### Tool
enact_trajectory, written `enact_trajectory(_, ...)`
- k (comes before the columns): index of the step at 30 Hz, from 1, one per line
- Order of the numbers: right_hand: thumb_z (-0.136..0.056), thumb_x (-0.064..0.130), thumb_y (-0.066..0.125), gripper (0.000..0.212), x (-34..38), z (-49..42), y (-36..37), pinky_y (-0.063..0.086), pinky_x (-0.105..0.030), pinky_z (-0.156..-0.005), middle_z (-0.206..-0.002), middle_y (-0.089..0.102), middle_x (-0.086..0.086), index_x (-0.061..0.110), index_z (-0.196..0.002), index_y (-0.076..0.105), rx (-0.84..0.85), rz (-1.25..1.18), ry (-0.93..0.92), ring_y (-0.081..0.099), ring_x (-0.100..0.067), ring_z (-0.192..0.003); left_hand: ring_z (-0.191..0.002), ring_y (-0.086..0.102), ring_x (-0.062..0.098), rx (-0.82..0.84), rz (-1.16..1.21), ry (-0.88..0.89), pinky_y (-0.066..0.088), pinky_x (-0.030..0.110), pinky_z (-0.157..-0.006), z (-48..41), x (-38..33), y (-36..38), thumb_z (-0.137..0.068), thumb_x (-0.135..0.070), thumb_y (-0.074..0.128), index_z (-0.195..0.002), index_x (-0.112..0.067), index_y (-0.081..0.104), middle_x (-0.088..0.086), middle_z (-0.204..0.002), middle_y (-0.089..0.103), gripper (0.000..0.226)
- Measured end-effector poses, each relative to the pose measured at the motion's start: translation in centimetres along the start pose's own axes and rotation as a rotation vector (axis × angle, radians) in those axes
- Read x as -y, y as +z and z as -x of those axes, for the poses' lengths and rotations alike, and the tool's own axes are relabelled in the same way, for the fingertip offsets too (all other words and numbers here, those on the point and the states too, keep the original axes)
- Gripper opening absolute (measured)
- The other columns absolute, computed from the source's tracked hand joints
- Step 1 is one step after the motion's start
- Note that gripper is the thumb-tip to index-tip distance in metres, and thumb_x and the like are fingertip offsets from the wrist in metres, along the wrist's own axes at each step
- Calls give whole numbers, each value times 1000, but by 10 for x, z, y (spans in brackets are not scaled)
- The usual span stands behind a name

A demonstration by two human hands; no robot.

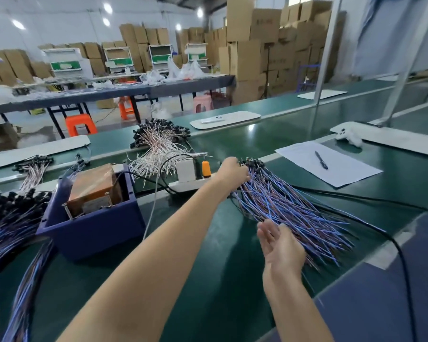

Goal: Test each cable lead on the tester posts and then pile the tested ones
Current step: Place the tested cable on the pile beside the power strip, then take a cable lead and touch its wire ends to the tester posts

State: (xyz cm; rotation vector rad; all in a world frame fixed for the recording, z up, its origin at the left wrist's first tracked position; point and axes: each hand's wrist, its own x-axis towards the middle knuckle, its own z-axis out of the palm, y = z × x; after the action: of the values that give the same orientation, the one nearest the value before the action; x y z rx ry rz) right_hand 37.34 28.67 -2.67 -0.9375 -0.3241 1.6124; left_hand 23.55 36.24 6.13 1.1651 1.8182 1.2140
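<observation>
Green desk [208, 280] carried everything. Biggest item was the fanned pile of blue cable leads [294, 213] on the right side, black plug ends far, bare wire tails near. A second blue-wire heap [8, 218] lay at the left edge and a white-wire bundle [158, 146] lay behind the centre. The dark blue tester box [92, 223] sat left of centre (its posts were too small to make out). A power strip [190, 185] lay just behind the left forearm.

Left hand [232, 172] reached across to the plug ends of the right pile, with its fingertips buried among the plugs; I could not tell whether it pinched one. Right hand [282, 248] was spread and relaxed, palm up, at the wire tails, holding nothing.

Step judged: picking the next lead. To do it well, take one plug only, draw it out along the wire direction so neighbours don't snag, steady the tails with the right hand, then carry it left to the tester.
</observation>
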Motion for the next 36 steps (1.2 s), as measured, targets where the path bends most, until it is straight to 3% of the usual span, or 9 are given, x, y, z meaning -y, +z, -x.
enact_trajectory(2,-105,12,50,20,-8,4,2,57,-20,-56,-95,74,-13,-3,-111,61,83,51,74,75,-16,-66,-78,57,19,80,-9,-21,52,30,-72,5,8,1,-104,-3,42,-100,-9,48,13,-95,52,9)
enact_trajectory(4,-105,11,49,17,-18,9,5,58,-22,-56,-88,75,-7,4,-109,64,164,127,79,73,-16,-64,-90,68,19,124,-77,51,59,32,-83,17,20,-5,-106,-12,46,-120,-12,53,11,-102,65,16)
enact_trajectory(9,-102,10,43,27,-43,24,21,50,-22,-52,-84,72,0,19,-104,68,393,479,-82,61,-12,-56,-93,74,22,302,-177,124,59,32,-87,66,54,-49,-106,-17,47,-130,-9,56,3,-104,73,27)
enact_trajectory(13,-104,14,44,25,-71,47,39,48,-19,-52,-78,73,8,22,-101,67,693,696,-131,60,-5,-58,-90,71,13,269,-369,88,56,21,-82,112,79,-106,-105,-27,51,-127,-15,64,-4,-101,74,28)
enact_trajectory(18,-100,26,43,27,-112,90,59,49,-18,-62,-85,72,12,40,-102,66,1046,897,-231,65,-3,-73,-92,73,13,241,-334,-92,59,32,-87,174,104,-182,-107,-34,46,-118,-23,66,-1,-100,75,26)
enact_trajectory(22,-101,28,45,23,-147,123,80,50,-22,-60,-87,72,10,37,-98,65,1254,988,-244,66,-8,-71,-90,68,6,199,-394,-136,58,33,-88,217,131,-242,-105,-42,46,-113,-28,68,-9,-96,73,27)
enact_trajectory(24,-101,27,46,21,-163,134,91,52,-26,-61,-87,72,9,35,-97,65,1325,1038,-245,68,-13,-69,-91,66,3,163,-376,-156,57,34,-91,236,144,-268,-103,-43,47,-110,-30,68,-12,-97,72,25)
enact_trajectory(29,-101,26,48,24,-195,149,111,46,-16,-57,-84,73,12,41,-99,66,1399,1113,-266,67,-8,-66,-93,70,14,-123,-412,-186,59,39,-88,261,175,-311,-103,-40,49,-104,-32,69,-3,-99,74,21)
enact_trajectory(36,-105,21,44,34,-208,134,110,46,-21,-54,-87,73,4,45,-99,67,1336,1059,-186,66,-14,-63,-67,68,7,-409,-595,-201,60,33,-73,236,199,-337,-103,-28,51,-94,-24,69,-8,-79,72,20)
